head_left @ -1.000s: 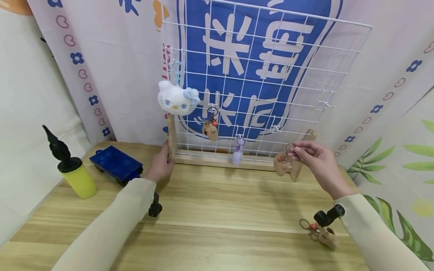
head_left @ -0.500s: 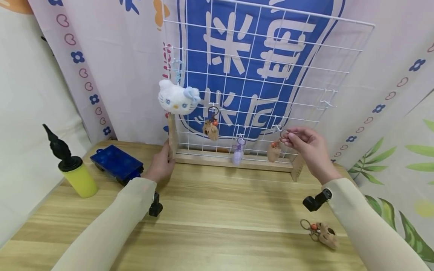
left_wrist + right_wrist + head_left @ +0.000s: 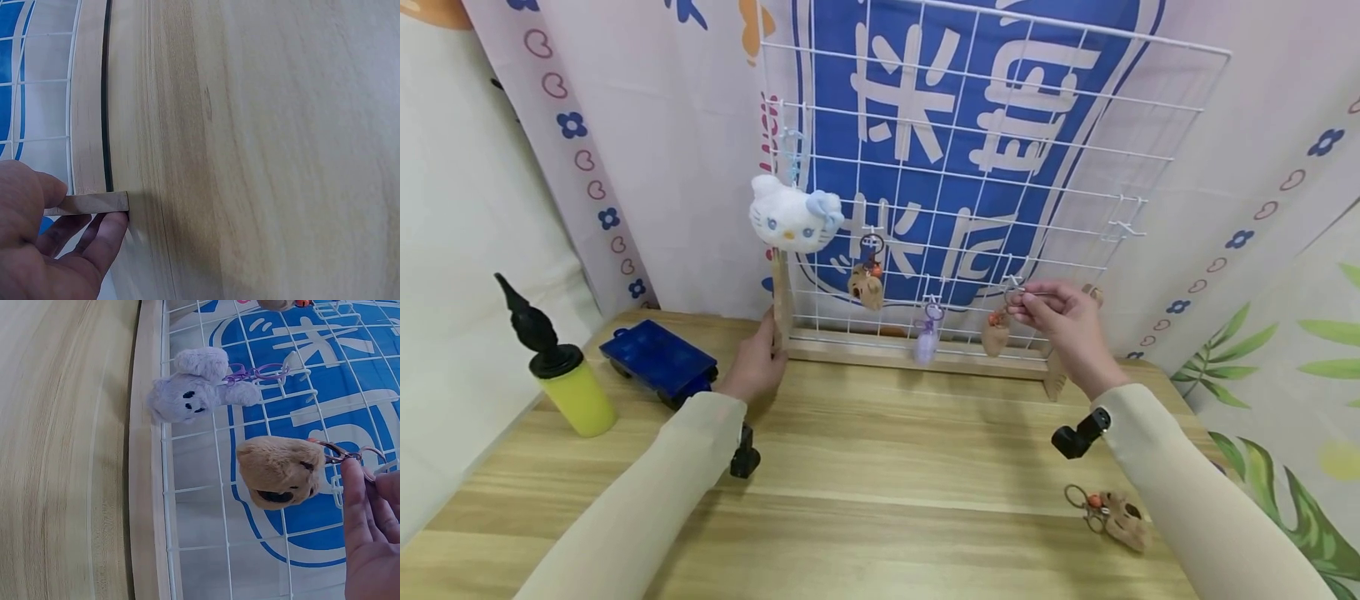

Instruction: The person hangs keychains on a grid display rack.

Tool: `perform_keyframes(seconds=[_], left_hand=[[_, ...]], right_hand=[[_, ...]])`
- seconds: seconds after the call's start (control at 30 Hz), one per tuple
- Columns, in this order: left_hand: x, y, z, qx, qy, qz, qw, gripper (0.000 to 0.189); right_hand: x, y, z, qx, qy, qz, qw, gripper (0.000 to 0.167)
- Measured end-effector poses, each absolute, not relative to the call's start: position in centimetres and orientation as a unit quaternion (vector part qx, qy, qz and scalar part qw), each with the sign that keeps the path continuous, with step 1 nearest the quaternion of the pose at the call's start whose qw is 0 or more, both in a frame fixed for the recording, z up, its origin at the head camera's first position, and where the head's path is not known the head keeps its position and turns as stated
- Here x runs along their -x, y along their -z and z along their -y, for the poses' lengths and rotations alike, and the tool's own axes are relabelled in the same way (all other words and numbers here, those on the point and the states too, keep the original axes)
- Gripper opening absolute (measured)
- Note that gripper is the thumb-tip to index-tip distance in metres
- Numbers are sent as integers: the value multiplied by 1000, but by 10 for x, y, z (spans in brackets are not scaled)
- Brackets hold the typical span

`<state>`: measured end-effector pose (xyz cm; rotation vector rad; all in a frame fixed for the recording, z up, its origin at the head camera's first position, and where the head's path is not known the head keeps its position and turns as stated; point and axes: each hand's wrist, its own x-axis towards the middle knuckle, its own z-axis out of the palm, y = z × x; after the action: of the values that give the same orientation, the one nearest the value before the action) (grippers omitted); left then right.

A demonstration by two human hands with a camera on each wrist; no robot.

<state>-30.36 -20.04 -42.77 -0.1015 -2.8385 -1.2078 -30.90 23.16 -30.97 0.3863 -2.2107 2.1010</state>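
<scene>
My right hand (image 3: 1063, 321) pinches the metal ring of a brown plush keychain (image 3: 996, 335) between thumb and fingertips. The ring overlaps a white hook (image 3: 1013, 282) on the wire grid rack (image 3: 1075, 28). In the right wrist view, the brown plush head (image 3: 278, 472) hangs in front of the grid, beside a purple plush keychain (image 3: 190, 394). At the rack's left end, my left hand (image 3: 752, 362) grips the upright wooden foot (image 3: 94, 202), thumb on one side and fingers on the other.
On the rack hang a white cat plush (image 3: 790, 221) and another brown plush keychain (image 3: 867, 287). A third brown keychain (image 3: 1122, 521) lies on the table near the right forearm. At left stand a blue toy cart (image 3: 658, 358) and a yellow hand pump (image 3: 580, 404).
My right hand has moved left and slightly up with the brown plush keychain, from the rack's right foot to the hook. The left hand stays on the wooden foot.
</scene>
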Motion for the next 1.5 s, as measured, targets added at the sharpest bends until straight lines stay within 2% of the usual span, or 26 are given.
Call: perform_keyframes(seconds=[0.3,0.6,0.8,0.93,1.13,1.5], left_hand=[[303,427,199,37,391,919,34,79],[303,428,200,38,385,921,41,78],[304,430,202,34,389,920,38,79],[304,430,200,32,392,919,37,79],[302,427,198,27,392,919,33,78],[304,427,198,26,386,921,36,78]], right_hand=[[310,309,-232,-105,-673,731,25,17],[309,309,-237,-110,-668,736,13,25],[305,311,-246,-112,-650,751,8,23],[295,316,-259,-114,-609,785,6,25],[275,332,-278,-119,-534,837,-22,38],[229,372,-313,-165,-431,881,-104,35]])
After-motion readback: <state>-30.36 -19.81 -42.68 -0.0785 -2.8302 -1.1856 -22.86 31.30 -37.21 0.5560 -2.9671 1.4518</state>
